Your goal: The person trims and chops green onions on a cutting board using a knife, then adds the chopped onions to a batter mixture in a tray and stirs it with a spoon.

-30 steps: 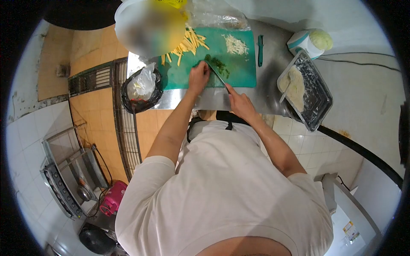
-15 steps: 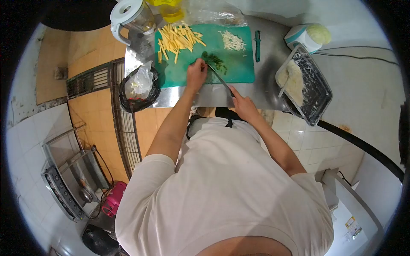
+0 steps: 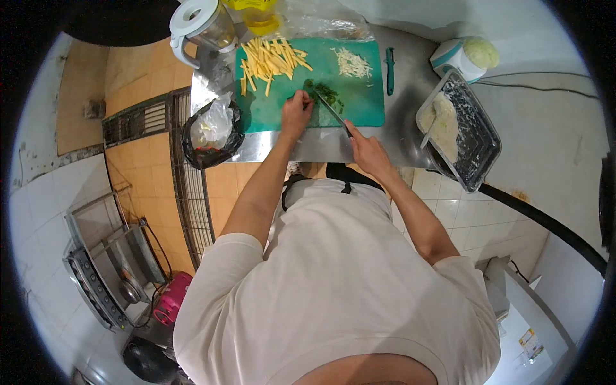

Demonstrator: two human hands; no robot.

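Note:
On the green cutting board (image 3: 269, 115) lies a small heap of chopped green herbs (image 3: 330, 96). My left hand (image 3: 297, 112) is closed at the near-left side of the herbs, its fingertips curled; what they pinch, if anything, is hidden. In my right hand (image 3: 369, 153) is the handle of a knife (image 3: 335, 116), whose blade points away and to the left, its tip among the herbs. Yellow strips (image 3: 273, 59) are piled at the board's far left. Thin white shreds (image 3: 353, 64) lie at its far right.
A green-handled peeler (image 3: 389, 72) lies right of the board. Further right, a metal tray (image 3: 480, 138) holds pale powder and a spoon. A bag-lined bin (image 3: 192, 151) stands left, below a lidded jug (image 3: 224, 32). Clear plastic (image 3: 321, 19) lies behind the board.
The knife and my right hand have moved slightly away from my body, with the blade further into the herbs. My left hand stays almost in place beside them.

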